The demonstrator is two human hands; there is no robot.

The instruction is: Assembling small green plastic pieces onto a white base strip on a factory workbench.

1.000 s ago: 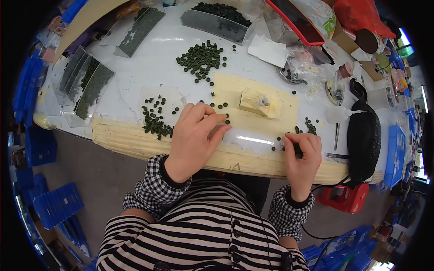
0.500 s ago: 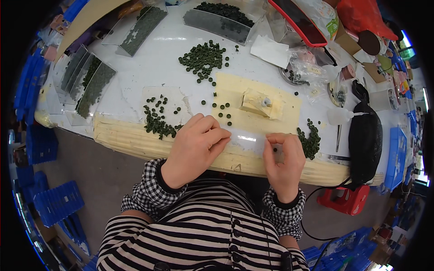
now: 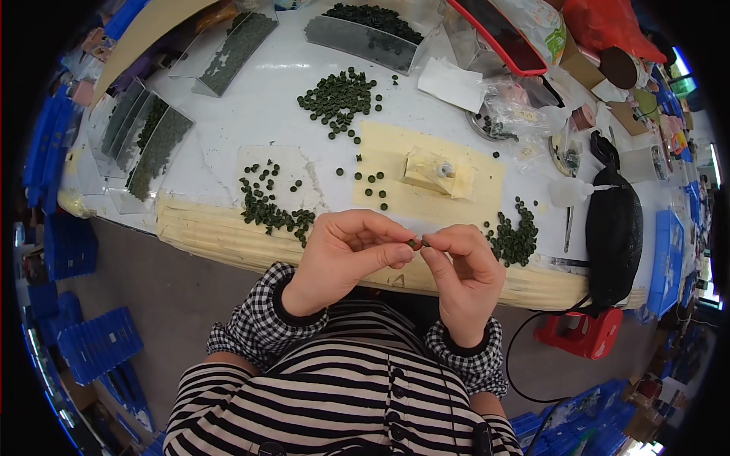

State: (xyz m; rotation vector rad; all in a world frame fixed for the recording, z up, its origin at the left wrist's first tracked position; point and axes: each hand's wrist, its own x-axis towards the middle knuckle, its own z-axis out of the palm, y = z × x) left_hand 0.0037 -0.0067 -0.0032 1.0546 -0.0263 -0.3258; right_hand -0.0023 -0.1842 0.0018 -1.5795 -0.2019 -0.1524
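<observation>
I see a small green disc [image 3: 413,243] pinched btwn left hand [image 3: 346,254] & right hand [image 3: 465,273] fingertips, both grips clenched on it, above worktop [image 3: 251,129] front edge.

1. The left hand [image 3: 342,254] and right hand [image 3: 465,273] meet over the table [image 3: 251,114] edge.
2. A small round piece [image 3: 413,243] sits between their fingertips.
3. Piles of pieces [image 3: 270,209] lie on the table behind the hands.

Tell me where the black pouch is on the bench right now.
In the head view the black pouch lies at the right end of the white table, right of the metal tweezers and above the red stool, clear of both hands.
</observation>
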